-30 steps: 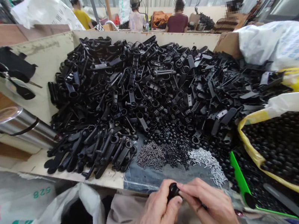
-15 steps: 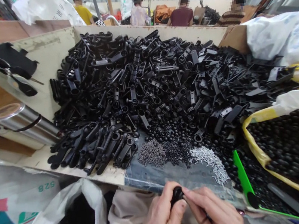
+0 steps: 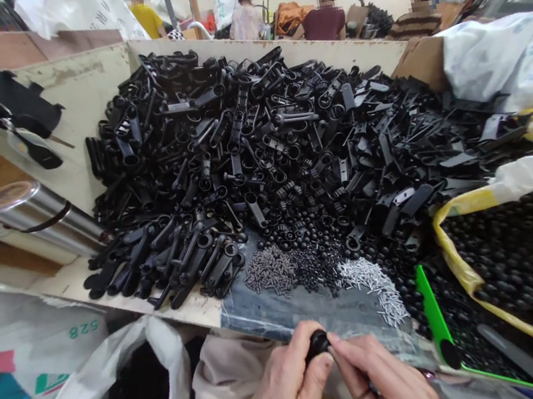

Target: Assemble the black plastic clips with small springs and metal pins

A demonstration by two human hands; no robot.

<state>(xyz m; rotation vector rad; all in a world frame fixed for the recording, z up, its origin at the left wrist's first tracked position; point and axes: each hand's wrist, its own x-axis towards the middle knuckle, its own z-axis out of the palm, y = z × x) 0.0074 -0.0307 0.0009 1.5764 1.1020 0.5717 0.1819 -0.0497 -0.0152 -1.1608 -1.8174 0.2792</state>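
My left hand (image 3: 287,392) and my right hand (image 3: 381,380) meet at the bottom middle of the view. Between their fingertips sits a small round black plastic part (image 3: 316,344), pinched from both sides. Just beyond the hands, on the near edge of the bench, lie a heap of dark screws (image 3: 270,271), tiny black pieces (image 3: 315,267) and silver pins (image 3: 368,281). Behind those rises a large pile of black plastic handles (image 3: 239,156).
A yellow bag of black round parts (image 3: 525,266) stands at the right, a green tool (image 3: 435,321) beside it. A steel flask (image 3: 39,218) lies at the left; white sacks (image 3: 100,394) hang below the bench. Several people sit far behind the wooden board (image 3: 324,52).
Both hands have shifted slightly lower and to the right in the view, still pinching the black part together. The rest has only shifted with the camera.
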